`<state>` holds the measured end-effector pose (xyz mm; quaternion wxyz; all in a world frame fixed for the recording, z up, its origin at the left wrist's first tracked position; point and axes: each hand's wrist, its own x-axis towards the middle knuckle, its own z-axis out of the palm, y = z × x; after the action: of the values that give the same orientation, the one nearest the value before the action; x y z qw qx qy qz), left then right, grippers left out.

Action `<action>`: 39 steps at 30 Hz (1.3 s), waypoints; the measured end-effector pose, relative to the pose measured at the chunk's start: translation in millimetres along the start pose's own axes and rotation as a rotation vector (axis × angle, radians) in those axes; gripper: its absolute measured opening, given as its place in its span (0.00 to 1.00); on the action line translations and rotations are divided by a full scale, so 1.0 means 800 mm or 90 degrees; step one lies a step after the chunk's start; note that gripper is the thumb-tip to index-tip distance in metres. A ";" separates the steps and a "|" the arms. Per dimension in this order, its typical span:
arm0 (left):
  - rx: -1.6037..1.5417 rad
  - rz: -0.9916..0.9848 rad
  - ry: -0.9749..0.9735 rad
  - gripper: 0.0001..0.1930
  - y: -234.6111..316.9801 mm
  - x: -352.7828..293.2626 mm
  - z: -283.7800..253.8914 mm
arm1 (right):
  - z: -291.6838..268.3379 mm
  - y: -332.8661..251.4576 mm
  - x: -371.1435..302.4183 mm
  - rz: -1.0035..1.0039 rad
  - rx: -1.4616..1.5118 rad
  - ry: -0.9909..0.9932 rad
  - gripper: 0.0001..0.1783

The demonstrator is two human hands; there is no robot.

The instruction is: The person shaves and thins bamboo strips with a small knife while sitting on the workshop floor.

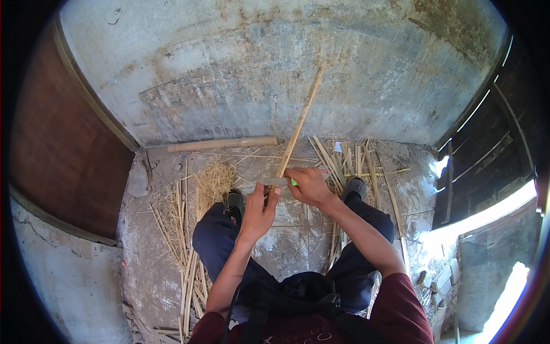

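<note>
A long, flat bamboo strip slants up and away from my hands, its far end in front of the wall. My left hand is closed on its near end, thumb and fingers pinching it. My right hand is wrapped round a knife with a bit of green handle showing. The blade points left and lies across the strip, close above my left fingertips. Both hands are held between my knees, above the floor. The strip's near tip is mostly hidden by the blade and fingers.
Curly bamboo shavings lie heaped beside my left foot. Loose strips are spread on the left, and more strips on the right. A round bamboo pole rests along the foot of the stained wall. Broken blocks sit at lower right.
</note>
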<state>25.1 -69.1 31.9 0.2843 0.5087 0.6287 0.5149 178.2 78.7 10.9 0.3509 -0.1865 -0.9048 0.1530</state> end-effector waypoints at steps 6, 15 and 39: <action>0.037 0.091 0.069 0.14 0.000 -0.004 0.011 | 0.012 -0.014 -0.003 0.058 -0.071 -0.005 0.12; 0.209 0.047 0.113 0.13 -0.002 -0.015 0.020 | 0.023 -0.011 0.001 0.134 -0.135 -0.030 0.08; 0.193 0.024 0.046 0.11 -0.009 -0.035 0.020 | 0.036 0.071 0.014 0.241 -0.190 0.019 0.13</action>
<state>45.7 -89.5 15.6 0.1722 0.5385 0.6993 0.4374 164.0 129.5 -26.0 0.2980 -0.4050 -0.8609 0.0779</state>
